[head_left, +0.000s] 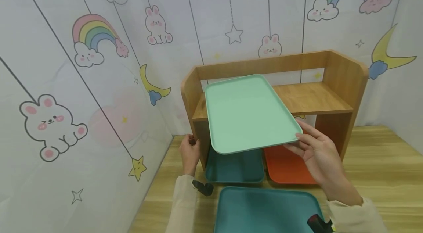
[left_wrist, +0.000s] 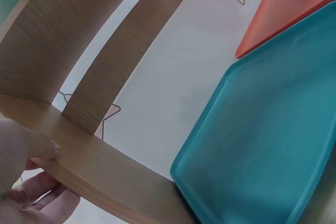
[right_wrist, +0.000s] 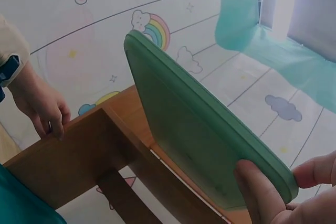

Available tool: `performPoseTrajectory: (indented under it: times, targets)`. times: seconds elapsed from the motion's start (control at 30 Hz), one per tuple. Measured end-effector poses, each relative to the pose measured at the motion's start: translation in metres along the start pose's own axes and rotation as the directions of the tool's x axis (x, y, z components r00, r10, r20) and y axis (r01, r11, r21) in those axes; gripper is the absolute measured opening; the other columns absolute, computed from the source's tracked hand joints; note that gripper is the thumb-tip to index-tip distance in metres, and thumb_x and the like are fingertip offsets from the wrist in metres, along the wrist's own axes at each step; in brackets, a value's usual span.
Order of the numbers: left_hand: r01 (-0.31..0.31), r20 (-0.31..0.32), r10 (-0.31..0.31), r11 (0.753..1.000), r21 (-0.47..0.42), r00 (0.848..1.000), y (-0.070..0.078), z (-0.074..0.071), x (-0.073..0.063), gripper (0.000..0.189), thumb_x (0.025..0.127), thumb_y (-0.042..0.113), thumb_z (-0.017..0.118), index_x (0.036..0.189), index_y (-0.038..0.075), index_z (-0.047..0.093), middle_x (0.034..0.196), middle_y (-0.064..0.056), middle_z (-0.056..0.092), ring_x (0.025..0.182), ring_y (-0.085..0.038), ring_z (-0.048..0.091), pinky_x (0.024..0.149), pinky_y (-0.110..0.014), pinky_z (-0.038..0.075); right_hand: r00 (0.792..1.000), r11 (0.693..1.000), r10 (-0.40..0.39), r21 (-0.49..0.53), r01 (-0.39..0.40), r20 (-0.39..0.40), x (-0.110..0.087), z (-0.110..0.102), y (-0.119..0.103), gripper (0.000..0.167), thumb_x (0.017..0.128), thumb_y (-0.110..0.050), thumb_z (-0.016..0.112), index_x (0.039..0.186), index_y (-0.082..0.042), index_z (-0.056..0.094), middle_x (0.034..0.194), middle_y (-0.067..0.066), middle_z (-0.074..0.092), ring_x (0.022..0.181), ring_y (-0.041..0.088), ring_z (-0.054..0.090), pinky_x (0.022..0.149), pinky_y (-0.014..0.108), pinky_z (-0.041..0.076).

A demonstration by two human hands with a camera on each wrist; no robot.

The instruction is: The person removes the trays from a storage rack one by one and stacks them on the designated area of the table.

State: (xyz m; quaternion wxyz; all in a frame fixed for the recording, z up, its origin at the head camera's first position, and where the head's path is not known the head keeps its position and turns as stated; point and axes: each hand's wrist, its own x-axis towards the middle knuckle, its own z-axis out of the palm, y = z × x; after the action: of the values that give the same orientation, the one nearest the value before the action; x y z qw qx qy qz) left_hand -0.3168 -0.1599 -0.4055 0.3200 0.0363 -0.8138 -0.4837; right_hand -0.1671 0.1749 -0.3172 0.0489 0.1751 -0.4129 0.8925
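Observation:
A light green tray (head_left: 249, 115) is tilted in the air in front of the shelf's upper board. My right hand (head_left: 318, 154) pinches it at its near right corner, thumb on one face and fingers on the other in the right wrist view (right_wrist: 278, 192). Its far end is close to the wooden desktop shelf (head_left: 343, 78); I cannot tell whether it touches. Down at the shelf's left side panel (left_wrist: 105, 177), my left hand (head_left: 190, 154) grips the panel's front edge between thumb and fingers.
Under the shelf board lie a teal tray (head_left: 234, 167) at left and an orange-red tray (head_left: 287, 167) at right. Another teal tray (head_left: 267, 211) lies on the wooden table (head_left: 390, 174) in front. A patterned wall covering (head_left: 99, 122) stands behind and at left.

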Motion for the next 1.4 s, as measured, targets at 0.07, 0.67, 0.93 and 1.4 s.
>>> performPoseTrajectory:
  times: [0.07, 0.67, 0.93, 1.4]
  targets:
    - [-0.006, 0.000, 0.006, 1.000, -0.002, 1.000, 0.001, 0.000, 0.000, 0.008, 0.083, 0.003, 0.066, 0.089, -0.002, 0.062, 0.090, -0.021, 0.069, 0.083, -0.033, 0.066, 0.073, -0.046, 0.054, 1.000, 1.000, -0.009, 0.012, 0.009, 0.008, -0.002, -0.003, -0.002, 0.039, 0.096, 0.004, 0.047, 0.134, -0.005, 0.054, 0.120, 0.007, 0.066, 0.095, 0.023, 0.070, 0.080, 0.035, 0.056]
    - [0.023, 0.011, -0.023, 1.000, 0.004, 1.000, -0.001, -0.001, 0.000, 0.010, 0.084, 0.005, 0.066, 0.091, -0.001, 0.062, 0.094, -0.021, 0.069, 0.086, -0.033, 0.066, 0.074, -0.045, 0.054, 0.998, 0.998, -0.045, 0.045, 0.044, 0.037, -0.012, -0.029, -0.007, 0.037, 0.099, 0.004, 0.039, 0.130, -0.005, 0.058, 0.120, 0.009, 0.067, 0.100, 0.022, 0.069, 0.081, 0.034, 0.056]
    - [-0.007, 0.010, 0.007, 1.000, 0.004, 1.000, 0.000, -0.002, 0.000, 0.010, 0.084, 0.002, 0.066, 0.091, -0.002, 0.062, 0.093, -0.022, 0.069, 0.085, -0.034, 0.067, 0.073, -0.045, 0.055, 0.998, 0.998, -0.041, 0.049, 0.039, 0.036, -0.016, -0.041, -0.009, 0.037, 0.099, 0.004, 0.037, 0.129, -0.004, 0.058, 0.119, 0.009, 0.067, 0.100, 0.022, 0.069, 0.080, 0.033, 0.056]
    - [-0.050, 0.008, 0.050, 0.999, -0.004, 0.999, -0.002, -0.001, -0.001, 0.008, 0.084, 0.000, 0.065, 0.091, -0.002, 0.062, 0.092, -0.021, 0.068, 0.083, -0.033, 0.067, 0.072, -0.046, 0.055, 0.996, 0.999, 0.033, 0.014, -0.034, 0.082, -0.025, -0.068, -0.013, 0.039, 0.102, -0.001, 0.031, 0.130, -0.006, 0.058, 0.116, 0.005, 0.068, 0.097, 0.017, 0.067, 0.081, 0.028, 0.055]
